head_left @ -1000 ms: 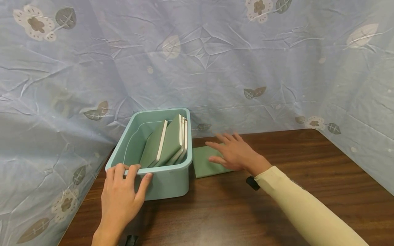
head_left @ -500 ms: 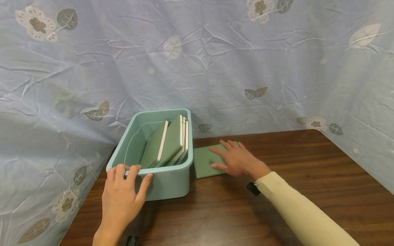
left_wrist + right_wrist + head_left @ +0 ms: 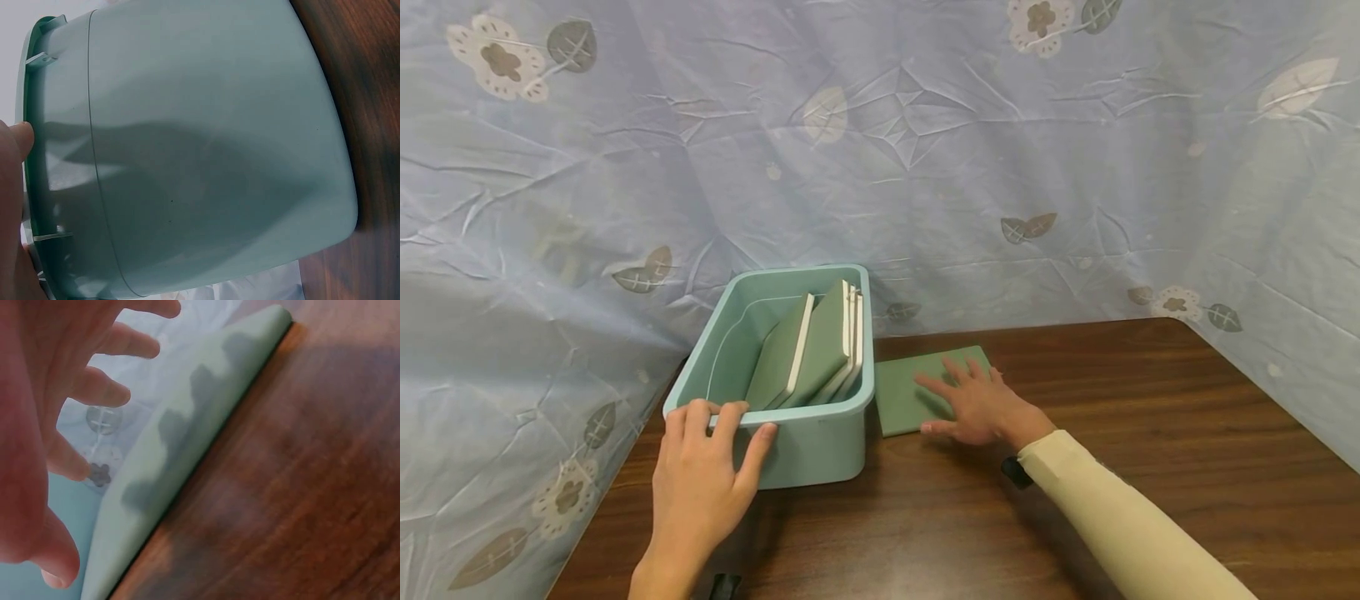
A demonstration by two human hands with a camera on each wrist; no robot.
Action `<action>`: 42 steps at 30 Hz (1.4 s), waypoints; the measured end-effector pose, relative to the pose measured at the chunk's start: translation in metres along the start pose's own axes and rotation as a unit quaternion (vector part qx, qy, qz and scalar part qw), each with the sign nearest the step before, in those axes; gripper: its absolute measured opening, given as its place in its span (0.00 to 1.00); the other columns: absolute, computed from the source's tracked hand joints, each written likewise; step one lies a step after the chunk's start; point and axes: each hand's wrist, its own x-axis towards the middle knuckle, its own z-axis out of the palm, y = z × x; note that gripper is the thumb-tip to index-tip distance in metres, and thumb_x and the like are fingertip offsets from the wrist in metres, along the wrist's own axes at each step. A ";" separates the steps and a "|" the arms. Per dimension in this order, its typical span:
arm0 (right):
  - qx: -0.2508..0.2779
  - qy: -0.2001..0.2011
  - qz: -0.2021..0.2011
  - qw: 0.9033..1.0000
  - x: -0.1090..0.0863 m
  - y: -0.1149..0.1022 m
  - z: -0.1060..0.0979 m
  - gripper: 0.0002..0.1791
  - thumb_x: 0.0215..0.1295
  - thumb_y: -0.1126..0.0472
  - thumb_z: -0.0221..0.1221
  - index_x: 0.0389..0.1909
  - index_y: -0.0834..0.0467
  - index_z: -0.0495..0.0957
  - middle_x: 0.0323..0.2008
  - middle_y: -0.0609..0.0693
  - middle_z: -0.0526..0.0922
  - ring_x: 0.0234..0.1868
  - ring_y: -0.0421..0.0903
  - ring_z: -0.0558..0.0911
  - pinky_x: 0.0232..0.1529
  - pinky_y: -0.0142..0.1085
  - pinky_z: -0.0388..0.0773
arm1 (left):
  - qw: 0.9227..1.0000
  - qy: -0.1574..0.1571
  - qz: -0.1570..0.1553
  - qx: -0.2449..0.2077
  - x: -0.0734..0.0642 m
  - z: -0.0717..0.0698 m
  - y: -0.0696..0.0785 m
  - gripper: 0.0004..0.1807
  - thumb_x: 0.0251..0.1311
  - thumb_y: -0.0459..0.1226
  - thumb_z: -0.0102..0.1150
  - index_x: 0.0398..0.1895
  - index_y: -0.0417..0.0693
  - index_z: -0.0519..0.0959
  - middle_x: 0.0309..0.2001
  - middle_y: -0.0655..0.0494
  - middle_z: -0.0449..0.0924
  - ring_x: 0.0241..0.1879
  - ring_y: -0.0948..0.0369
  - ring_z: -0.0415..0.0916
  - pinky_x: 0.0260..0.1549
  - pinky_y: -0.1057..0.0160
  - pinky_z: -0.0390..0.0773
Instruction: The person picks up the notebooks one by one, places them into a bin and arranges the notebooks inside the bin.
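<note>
A pale green plastic bin (image 3: 823, 454) stands on the left of the table, and its outer wall (image 3: 206, 150) fills the left wrist view. My left hand (image 3: 700, 475) grips the near rim, fingers over the edge and thumb on the outer front. Inside the bin, several green notebooks (image 3: 820, 354) with white page edges lean upright toward its right side. Another green notebook (image 3: 898, 392) lies flat just right of the bin. Over its right part hovers my right hand (image 3: 976, 410), fingers spread; the right wrist view shows a gap between these fingers (image 3: 103, 387) and the cover (image 3: 169, 450).
The brown wood-grain table (image 3: 1112, 400) extends to the right and front. Behind it and along both sides hangs a pale blue floral cloth (image 3: 925, 167), close to the bin's far end.
My right hand has moved slightly toward me, uncovering the flat notebook's far edge. The left hand keeps its place on the rim. The head view has shifted a little.
</note>
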 end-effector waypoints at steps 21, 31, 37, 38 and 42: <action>0.010 -0.049 0.034 0.998 0.009 0.005 0.024 0.47 0.61 0.23 0.49 0.78 0.33 0.46 0.79 0.59 0.45 0.75 0.74 0.49 0.67 0.71 0.55 | 1.000 -0.005 0.000 0.000 0.000 -0.001 0.001 0.21 0.62 0.52 0.61 0.45 0.44 0.79 0.40 0.43 0.69 0.45 0.43 0.66 0.39 0.45 0.70; -0.006 -0.038 0.025 0.999 0.019 0.006 0.025 0.47 0.61 0.23 0.47 0.78 0.35 0.46 0.79 0.58 0.47 0.76 0.72 0.50 0.67 0.71 0.55 | 1.000 -0.001 0.002 -0.001 0.000 0.000 0.001 0.21 0.62 0.52 0.60 0.45 0.44 0.79 0.39 0.43 0.68 0.44 0.43 0.66 0.39 0.45 0.70; -0.016 -0.038 0.016 0.999 0.025 0.008 0.026 0.48 0.60 0.22 0.46 0.78 0.36 0.45 0.78 0.59 0.48 0.75 0.73 0.51 0.65 0.72 0.58 | 1.000 -0.001 -0.001 -0.001 0.001 0.000 0.001 0.21 0.62 0.52 0.61 0.45 0.44 0.79 0.39 0.43 0.68 0.44 0.43 0.66 0.39 0.45 0.70; -0.018 -0.041 0.016 0.999 0.026 0.008 0.026 0.48 0.60 0.22 0.46 0.78 0.36 0.45 0.78 0.59 0.48 0.75 0.73 0.51 0.65 0.72 0.58 | 1.000 -0.001 -0.001 -0.001 0.001 0.000 0.001 0.21 0.62 0.53 0.60 0.45 0.44 0.79 0.39 0.43 0.69 0.44 0.43 0.66 0.39 0.45 0.70; -0.033 -0.054 0.015 0.998 0.028 0.008 0.025 0.48 0.61 0.22 0.44 0.79 0.36 0.43 0.79 0.59 0.47 0.74 0.73 0.52 0.64 0.71 0.59 | 1.000 0.001 0.001 -0.001 0.001 -0.001 0.002 0.22 0.63 0.53 0.59 0.45 0.44 0.80 0.39 0.43 0.69 0.44 0.43 0.66 0.39 0.45 0.70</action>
